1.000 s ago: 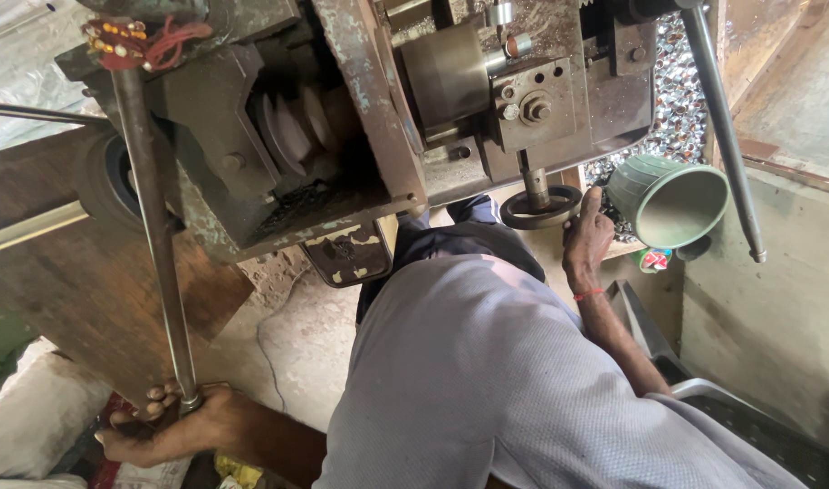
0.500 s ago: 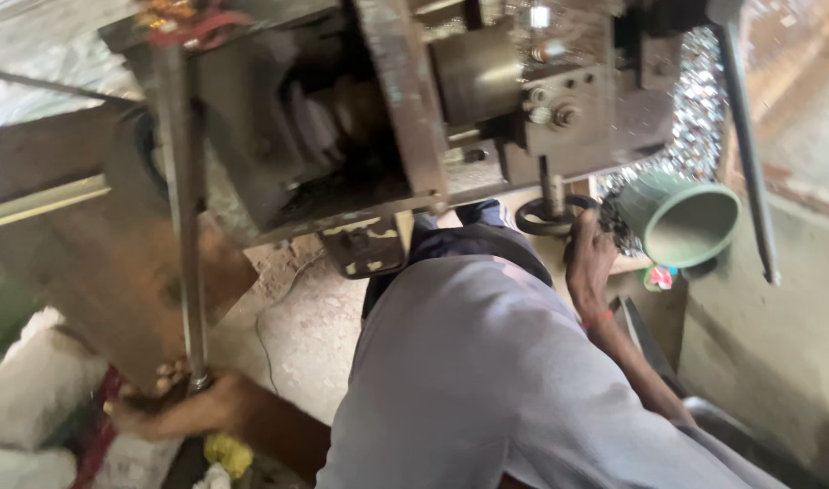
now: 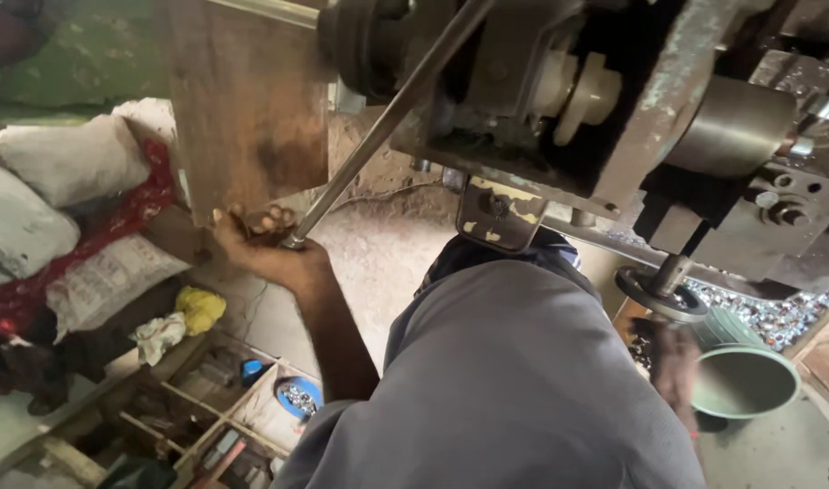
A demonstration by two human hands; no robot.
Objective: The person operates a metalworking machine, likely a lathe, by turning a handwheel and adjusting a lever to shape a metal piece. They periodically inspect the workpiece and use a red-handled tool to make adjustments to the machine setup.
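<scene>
Head view: the left hand (image 3: 268, 246) is clenched around the lower end of a long grey steel lever rod (image 3: 384, 122), evidently for leverage. The right hand (image 3: 675, 367), blurred beside a green plastic cup (image 3: 745, 380); its grip cannot be told.
</scene>
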